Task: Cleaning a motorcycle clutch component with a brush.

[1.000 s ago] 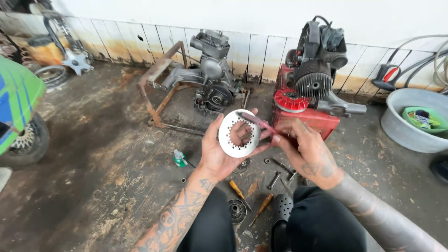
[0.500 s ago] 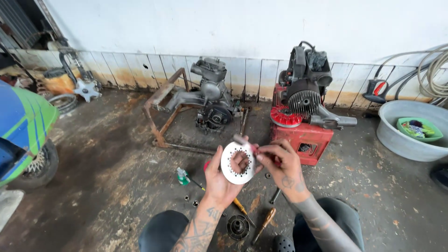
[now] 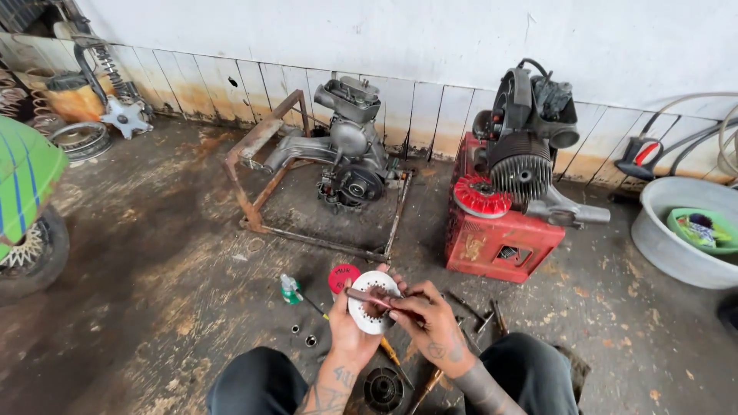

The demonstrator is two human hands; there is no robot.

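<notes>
My left hand [image 3: 347, 329] holds a white round disc [image 3: 372, 301] with a ring of small holes, gripped from below and facing me. My right hand [image 3: 427, 317] holds a thin reddish-handled tool [image 3: 367, 297] laid across the disc's face, its tip pointing left. Both hands are low in the middle of the head view, above my knees. A dark round part [image 3: 383, 389] lies on the floor between my legs.
A red round lid [image 3: 342, 275] and a small green-topped bottle [image 3: 290, 290] lie left of the disc. Loose tools [image 3: 473, 313] are scattered at right. An engine in a rusty frame [image 3: 347, 154], an engine on a red crate [image 3: 500, 238], a grey basin [image 3: 676, 246] and a green scooter [image 3: 23, 192] stand around.
The view has tilted down and my hands with the disc sit lower in the frame, closer to my knees. The right hand still works the tool on the disc.
</notes>
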